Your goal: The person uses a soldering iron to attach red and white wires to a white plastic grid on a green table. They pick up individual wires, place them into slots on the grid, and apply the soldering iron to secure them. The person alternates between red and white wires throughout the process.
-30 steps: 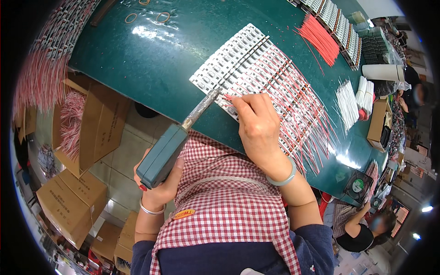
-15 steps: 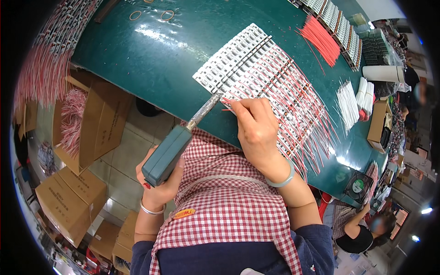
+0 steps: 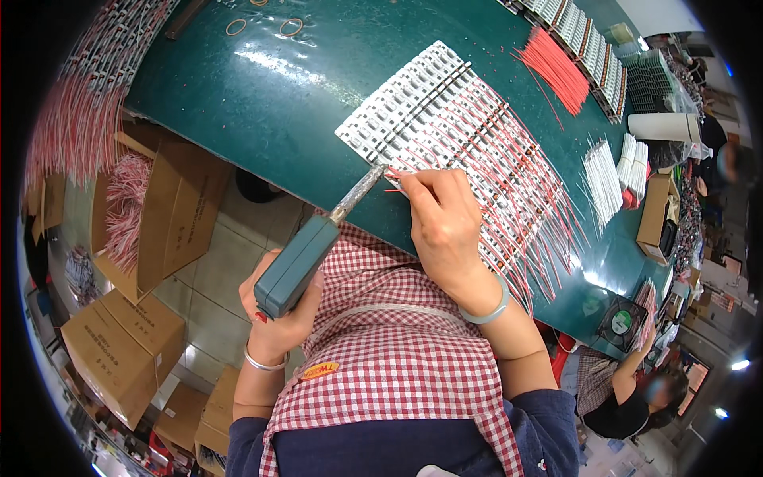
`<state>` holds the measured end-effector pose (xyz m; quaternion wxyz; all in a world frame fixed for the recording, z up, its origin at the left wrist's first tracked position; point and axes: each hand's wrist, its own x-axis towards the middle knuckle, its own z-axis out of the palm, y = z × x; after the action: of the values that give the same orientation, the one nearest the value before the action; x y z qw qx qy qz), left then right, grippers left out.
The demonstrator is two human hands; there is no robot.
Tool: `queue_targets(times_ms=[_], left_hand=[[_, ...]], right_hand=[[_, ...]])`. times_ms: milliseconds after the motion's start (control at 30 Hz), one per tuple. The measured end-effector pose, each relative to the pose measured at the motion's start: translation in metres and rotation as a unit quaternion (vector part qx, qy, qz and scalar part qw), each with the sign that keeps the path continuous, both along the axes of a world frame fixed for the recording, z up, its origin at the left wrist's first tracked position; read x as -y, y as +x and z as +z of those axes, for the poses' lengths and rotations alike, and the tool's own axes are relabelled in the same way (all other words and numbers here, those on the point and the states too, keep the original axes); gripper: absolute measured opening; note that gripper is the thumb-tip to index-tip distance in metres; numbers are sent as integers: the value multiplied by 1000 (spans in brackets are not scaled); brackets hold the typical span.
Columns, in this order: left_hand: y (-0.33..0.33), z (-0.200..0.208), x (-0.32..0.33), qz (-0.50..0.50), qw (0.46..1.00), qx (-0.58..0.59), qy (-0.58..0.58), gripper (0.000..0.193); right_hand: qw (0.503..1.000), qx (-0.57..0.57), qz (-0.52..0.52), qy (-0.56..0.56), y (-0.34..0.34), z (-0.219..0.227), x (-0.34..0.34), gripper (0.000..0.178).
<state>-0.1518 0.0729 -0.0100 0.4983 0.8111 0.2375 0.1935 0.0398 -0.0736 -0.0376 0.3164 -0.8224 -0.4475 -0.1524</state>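
My left hand [image 3: 288,306] is wrapped round the green box-shaped handle of a soldering iron [image 3: 296,270]. Its metal barrel points up and right, and the tip meets the near corner of a panel of small white parts [image 3: 413,99] on the table. Thumb and forefinger of my right hand [image 3: 445,219] pinch a thin red wire [image 3: 395,172] close to that tip. The wire's far end is hidden by the fingers. Many red and white wires [image 3: 548,207] trail from the panel's right side, partly under my right hand and wrist.
On the green table [image 3: 238,103] lie rubber bands [image 3: 292,27], a red wire bundle [image 3: 556,71] and white wires [image 3: 602,183]. A small fan [image 3: 621,322] stands at the right edge, near a co-worker [image 3: 636,401]. Cardboard boxes [image 3: 123,350] stand at left; wired strips [image 3: 95,87] lie above them.
The soldering iron and my left hand have shifted slightly up and to the right. My right hand has barely moved. The co-worker's arm at the right has risen a little.
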Motion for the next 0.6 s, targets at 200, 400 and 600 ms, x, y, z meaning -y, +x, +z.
queue_targets(times_ms=[200, 400, 600], left_hand=[[0, 3, -1, -6, 999, 11, 40, 21], [-3, 3, -1, 2, 999, 13, 33, 22], [-1, 1, 2, 2, 1000, 15, 6, 22]], right_hand=[[1000, 0, -1, -2, 0, -1, 0, 25], [1000, -12, -6, 2, -1, -1, 0, 25], [1000, -21, 2, 23, -1, -4, 0, 26]])
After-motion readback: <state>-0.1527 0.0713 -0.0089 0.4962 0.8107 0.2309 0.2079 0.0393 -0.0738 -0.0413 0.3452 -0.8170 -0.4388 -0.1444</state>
